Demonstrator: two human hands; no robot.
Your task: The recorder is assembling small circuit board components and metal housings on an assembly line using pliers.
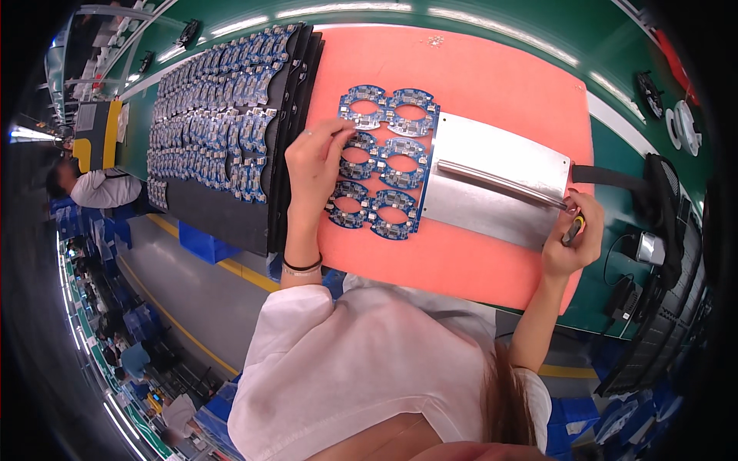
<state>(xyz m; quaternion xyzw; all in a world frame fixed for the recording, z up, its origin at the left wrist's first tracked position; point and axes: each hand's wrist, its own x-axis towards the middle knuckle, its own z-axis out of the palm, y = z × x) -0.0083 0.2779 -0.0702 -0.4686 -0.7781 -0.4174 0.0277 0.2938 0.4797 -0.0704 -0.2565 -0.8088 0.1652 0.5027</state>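
A panel of blue circuit boards (401,152), joined in two columns of ring-shaped pieces, lies on a pink foam mat (477,65). Its right edge meets a flat silver metal plate (492,203) with a raised bar (500,183) across it. My left hand (317,157) is at the panel's left side, its thumb and fingers closed on the edge of an upper ring. At the plate's right end, my right hand (575,234) is wrapped round a tool with a black-and-yellow handle (573,230); its working end cannot be made out.
On the left, a black tray (219,227) bears rows of separate blue boards (211,115). A black strap (611,177) runs off the plate's right end. Beyond it are black racks (653,323), a small silver device (650,248) and white spools (683,127). Another person (104,188) sits far left.
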